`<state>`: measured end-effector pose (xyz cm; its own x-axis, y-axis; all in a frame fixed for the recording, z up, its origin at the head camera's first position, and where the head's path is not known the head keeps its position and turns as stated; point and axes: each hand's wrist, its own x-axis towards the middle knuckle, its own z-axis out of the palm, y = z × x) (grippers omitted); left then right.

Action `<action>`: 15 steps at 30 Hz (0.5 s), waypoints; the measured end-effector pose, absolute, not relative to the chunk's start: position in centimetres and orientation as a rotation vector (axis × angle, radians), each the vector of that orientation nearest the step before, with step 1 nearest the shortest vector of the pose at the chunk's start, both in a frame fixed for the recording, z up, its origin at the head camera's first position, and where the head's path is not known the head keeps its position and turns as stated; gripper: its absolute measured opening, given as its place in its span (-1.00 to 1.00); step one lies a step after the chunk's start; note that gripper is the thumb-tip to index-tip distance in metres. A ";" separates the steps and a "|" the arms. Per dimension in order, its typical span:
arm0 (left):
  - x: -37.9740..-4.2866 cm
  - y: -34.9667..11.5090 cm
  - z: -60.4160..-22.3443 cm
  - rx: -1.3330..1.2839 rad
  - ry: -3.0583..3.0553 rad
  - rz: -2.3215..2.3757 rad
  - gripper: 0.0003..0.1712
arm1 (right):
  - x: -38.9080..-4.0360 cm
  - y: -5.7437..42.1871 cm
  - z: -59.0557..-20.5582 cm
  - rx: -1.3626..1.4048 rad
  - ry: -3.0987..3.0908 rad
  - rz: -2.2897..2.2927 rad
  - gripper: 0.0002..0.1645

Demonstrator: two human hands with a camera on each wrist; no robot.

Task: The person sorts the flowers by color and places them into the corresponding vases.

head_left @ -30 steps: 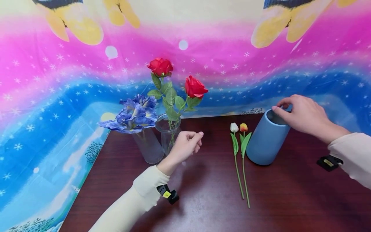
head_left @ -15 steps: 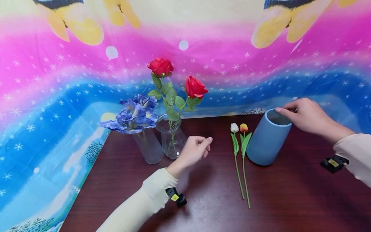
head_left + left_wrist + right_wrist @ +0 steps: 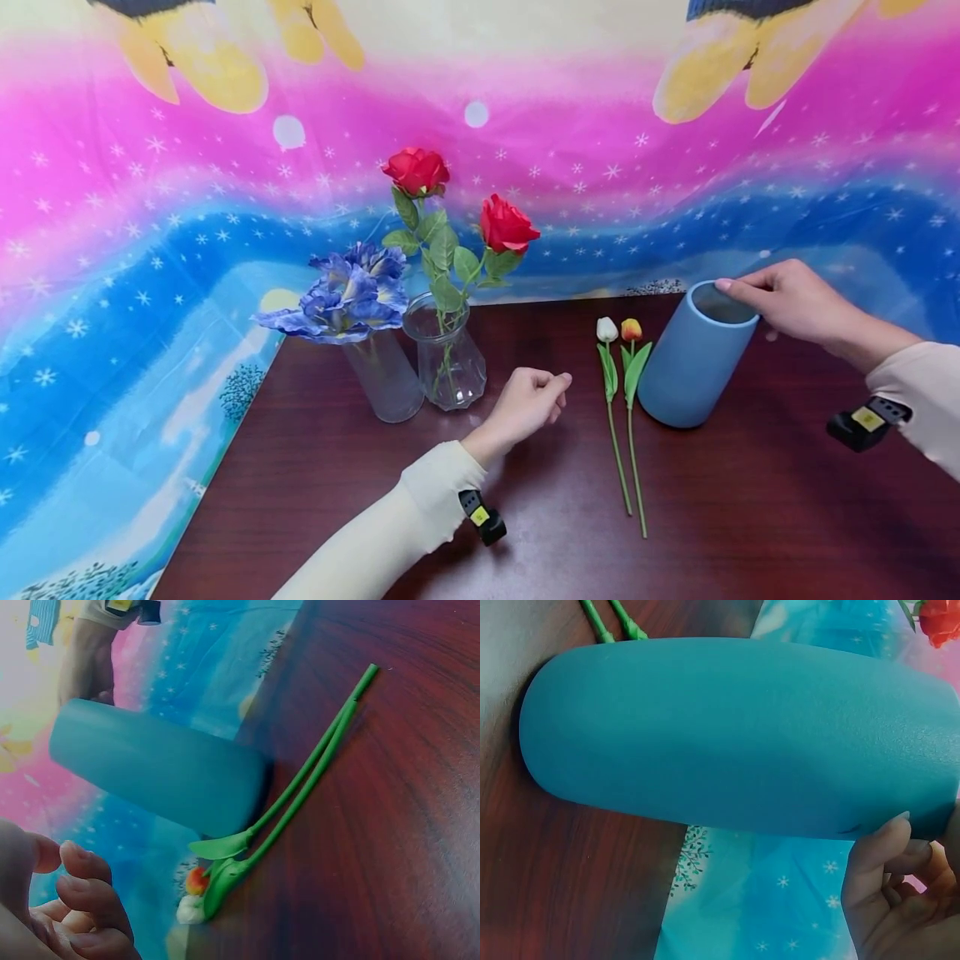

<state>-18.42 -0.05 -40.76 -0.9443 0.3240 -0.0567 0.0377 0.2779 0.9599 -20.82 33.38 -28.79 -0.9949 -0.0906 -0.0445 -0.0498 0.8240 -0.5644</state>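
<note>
Matt finish seen on blue vase [image 3: 693, 367]; clear, glossy glass on rose vase [image 3: 468, 383]; polished wood grain on table [image 3: 555, 517]; cloth-like backdrop [image 3: 562, 108] lightly creased.

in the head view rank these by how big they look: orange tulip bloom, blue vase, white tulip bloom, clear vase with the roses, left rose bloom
1. Blue vase
2. Clear vase
3. Left rose bloom
4. White tulip bloom and orange tulip bloom: too alike to rank
</note>
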 end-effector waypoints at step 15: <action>-18.4 2.7 -44.3 0.300 2.466 1.436 -0.49 | -21.0 33.5 -28.8 -0.103 2.880 -0.954 -0.28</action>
